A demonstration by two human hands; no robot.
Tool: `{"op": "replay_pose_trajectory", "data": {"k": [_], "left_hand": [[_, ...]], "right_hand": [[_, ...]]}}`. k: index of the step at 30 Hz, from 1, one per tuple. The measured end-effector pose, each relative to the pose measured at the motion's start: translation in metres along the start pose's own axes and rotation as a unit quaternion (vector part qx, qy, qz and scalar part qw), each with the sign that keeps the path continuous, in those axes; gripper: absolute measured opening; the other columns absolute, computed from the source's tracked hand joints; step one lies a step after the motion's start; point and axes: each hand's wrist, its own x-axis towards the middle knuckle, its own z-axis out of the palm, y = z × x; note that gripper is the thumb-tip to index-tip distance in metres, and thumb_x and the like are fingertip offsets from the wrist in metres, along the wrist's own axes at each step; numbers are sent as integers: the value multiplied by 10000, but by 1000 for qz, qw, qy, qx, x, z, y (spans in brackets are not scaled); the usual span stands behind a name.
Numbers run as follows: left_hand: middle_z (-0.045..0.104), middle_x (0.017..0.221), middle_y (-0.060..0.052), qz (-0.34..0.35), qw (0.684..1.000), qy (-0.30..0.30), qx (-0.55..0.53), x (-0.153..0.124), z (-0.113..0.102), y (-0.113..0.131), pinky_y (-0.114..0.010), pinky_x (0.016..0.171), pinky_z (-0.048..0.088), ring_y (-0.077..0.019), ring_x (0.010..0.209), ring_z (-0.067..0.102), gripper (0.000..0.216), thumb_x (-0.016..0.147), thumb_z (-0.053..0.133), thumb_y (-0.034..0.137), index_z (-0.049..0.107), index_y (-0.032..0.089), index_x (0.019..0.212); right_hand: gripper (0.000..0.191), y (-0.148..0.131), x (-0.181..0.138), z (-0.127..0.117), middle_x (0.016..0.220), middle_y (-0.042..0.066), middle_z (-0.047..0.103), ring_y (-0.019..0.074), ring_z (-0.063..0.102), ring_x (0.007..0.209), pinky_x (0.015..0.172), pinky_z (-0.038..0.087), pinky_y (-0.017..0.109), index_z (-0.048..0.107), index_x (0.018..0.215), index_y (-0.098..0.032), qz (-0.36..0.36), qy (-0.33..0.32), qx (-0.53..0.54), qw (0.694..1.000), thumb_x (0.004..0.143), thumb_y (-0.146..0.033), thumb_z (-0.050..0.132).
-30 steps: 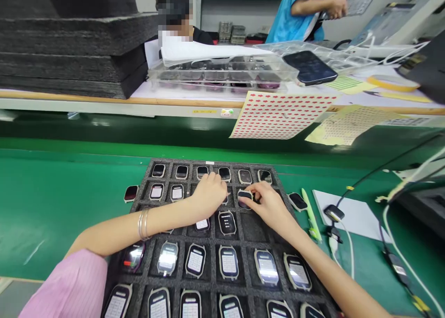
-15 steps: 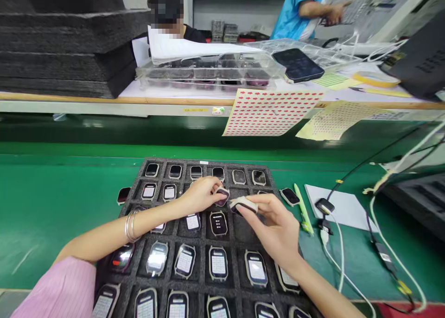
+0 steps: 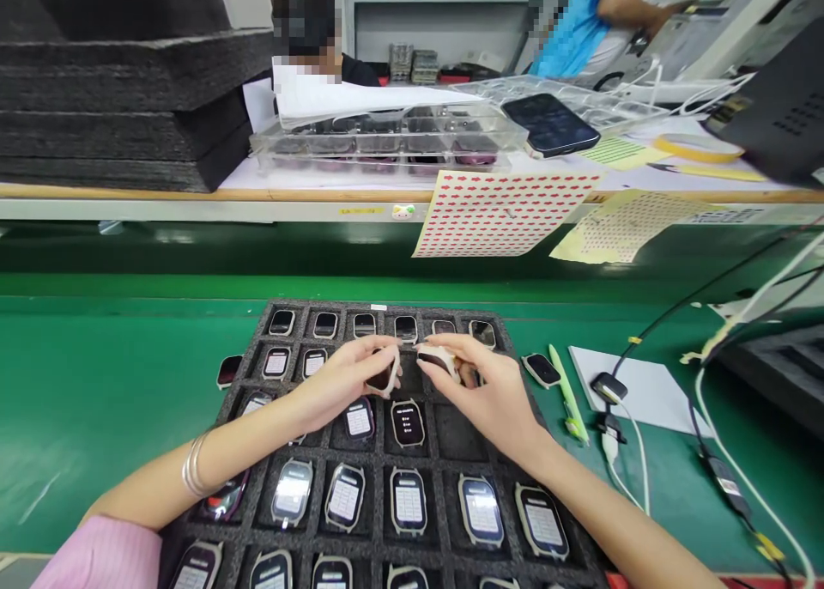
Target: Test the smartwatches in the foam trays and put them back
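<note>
My left hand (image 3: 351,374) is closed around a smartwatch body (image 3: 384,373), tilted with its dark face toward me. Close beside it, my right hand (image 3: 482,383) grips another strapless smartwatch body (image 3: 438,359) between thumb and fingers. Both are held above a black foam tray (image 3: 373,456) with square compartments. Many compartments hold watch bodies, several with lit screens, such as the one showing a short list (image 3: 408,423) below my hands. The compartment under my right hand shows bare foam.
Left of the tray lies a loose watch (image 3: 229,371); to its right are another watch (image 3: 542,369), a green pen (image 3: 569,396), a white pad (image 3: 644,387) and cables (image 3: 637,460). The shelf behind holds foam stacks (image 3: 129,82), clear trays (image 3: 386,142) and a phone (image 3: 550,124). Two people are beyond.
My left hand has drawn slightly left and turned its watch more upright. My right hand has moved a little left with its watch. The co-worker in blue has shifted right.
</note>
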Motion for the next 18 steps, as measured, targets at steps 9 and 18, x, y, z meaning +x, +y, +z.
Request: {"op": "replay_pose_trajectory", "data": {"k": [9,18], "left_hand": [[646,887,-15,112,959,49,255,-2,8,-18,-304,776,433,-182,831,575,283,765,709,341,624,178,981],[649,892,-19,200,947,21,251,-4,0,-10,-282,808,457,-167,850,597,261,719,705,160,607,166,961]], "right_hand": [[187,-12,-7,18,957,117,586,211,624,804,607,532,301,566,1034,-136,-146,-68,-142,977,960,-177,399],[354,-17,-5,-7,1017,62,569,158,567,745,707,509,317,569,1220,-230,-54,-157,110,980,876,-210,650]]}}
